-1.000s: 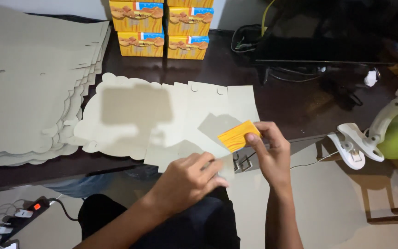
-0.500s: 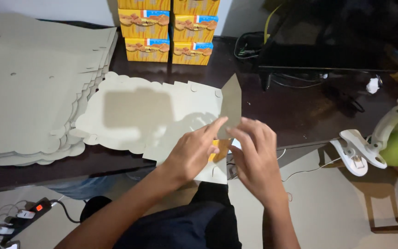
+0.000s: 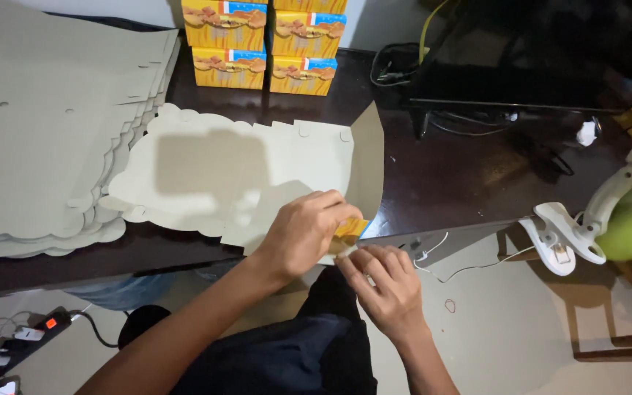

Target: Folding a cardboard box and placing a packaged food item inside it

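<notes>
Cardboard blank (image 3: 243, 179), die-cut and beige, flat on dark table (image 3: 440, 175) at frame centre, right flap folded upright. Left hand (image 3: 305, 230) pinching its yellow-printed corner (image 3: 350, 228); right hand (image 3: 385, 285) gripping same edge below. Yellow boxes (image 3: 265, 44) stacked at top.

Left hand (image 3: 305, 232) curled palm-down, right hand (image 3: 383, 285) pinching just beside it

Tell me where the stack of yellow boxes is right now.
The yellow boxes stand at the table's far edge, top centre of the head view, behind the flat cardboard blank and right of the cardboard sheet pile.
</notes>
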